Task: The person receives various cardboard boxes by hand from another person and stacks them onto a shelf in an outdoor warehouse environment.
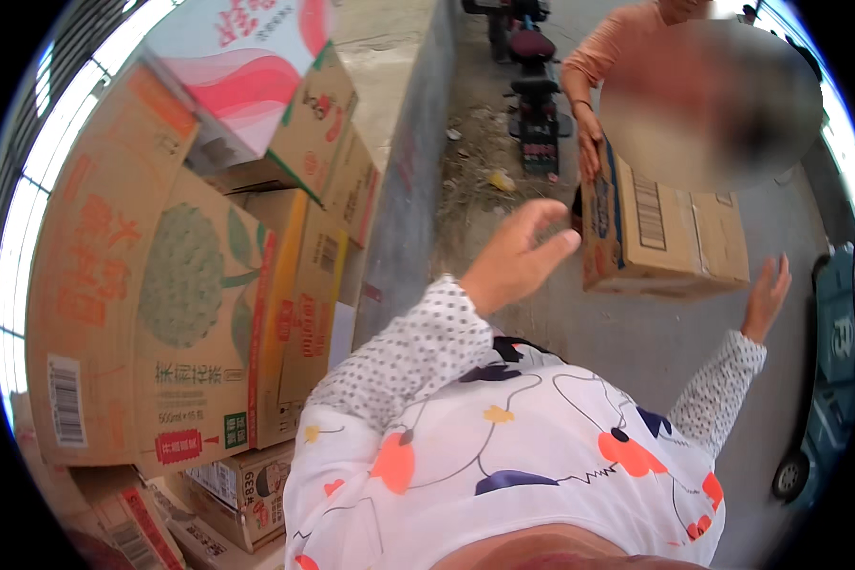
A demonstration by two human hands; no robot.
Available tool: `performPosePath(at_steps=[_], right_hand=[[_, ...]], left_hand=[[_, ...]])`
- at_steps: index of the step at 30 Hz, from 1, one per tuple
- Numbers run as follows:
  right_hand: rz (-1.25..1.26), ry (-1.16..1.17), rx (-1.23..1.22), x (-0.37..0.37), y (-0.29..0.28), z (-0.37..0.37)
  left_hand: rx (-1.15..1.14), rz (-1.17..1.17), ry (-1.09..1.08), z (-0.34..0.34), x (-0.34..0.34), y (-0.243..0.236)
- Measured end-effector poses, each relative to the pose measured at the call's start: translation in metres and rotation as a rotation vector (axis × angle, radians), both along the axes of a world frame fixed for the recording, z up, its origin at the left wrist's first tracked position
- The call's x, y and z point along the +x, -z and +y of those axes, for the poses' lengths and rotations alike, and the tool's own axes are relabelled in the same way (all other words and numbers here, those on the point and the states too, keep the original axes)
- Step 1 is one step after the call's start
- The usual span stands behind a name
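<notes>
A brown cardboard box [665, 237] with a dark label is held out in front of me by another person [594, 52], whose hand grips its upper left corner. My left hand [518, 252] reaches toward the box's left end, fingers apart and holding nothing. At the box's right, a little lower and outside it, my right hand [765, 294] is raised with open fingers and nothing in it. I cannot tell any contact between either of my hands and the box.
Stacked cartons [199, 332] fill my left, with a white and pink one [237, 66] on top, beside a grey low wall [408, 180]. Parked scooters [532, 104] stand at the back on the concrete floor [636, 328], near scattered debris. A teal vehicle [826, 380] is at my right.
</notes>
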State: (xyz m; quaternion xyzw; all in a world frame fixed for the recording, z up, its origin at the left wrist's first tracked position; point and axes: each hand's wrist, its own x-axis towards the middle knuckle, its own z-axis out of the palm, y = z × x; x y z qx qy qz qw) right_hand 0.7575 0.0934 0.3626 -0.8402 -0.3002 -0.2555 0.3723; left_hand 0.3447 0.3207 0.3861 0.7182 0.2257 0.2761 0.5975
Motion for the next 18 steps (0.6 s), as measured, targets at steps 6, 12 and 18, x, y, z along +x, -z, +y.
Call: performPosePath(at_steps=[6,12,18], right_hand=[[1.116,-0.243,0.682,-0.034,0.07,0.005],[1.057,-0.403,0.536,-0.062,0.089,0.003],[1.093,-0.595,0.69,-0.127,0.049,0.05]], left_hand=[[-0.119,0.205,0.203,-0.008,0.065,0.081],[0.043,0.274,0.031,-0.002,0.063,0.086],[0.246,0.052,-0.344,0.013,0.044,0.062]])
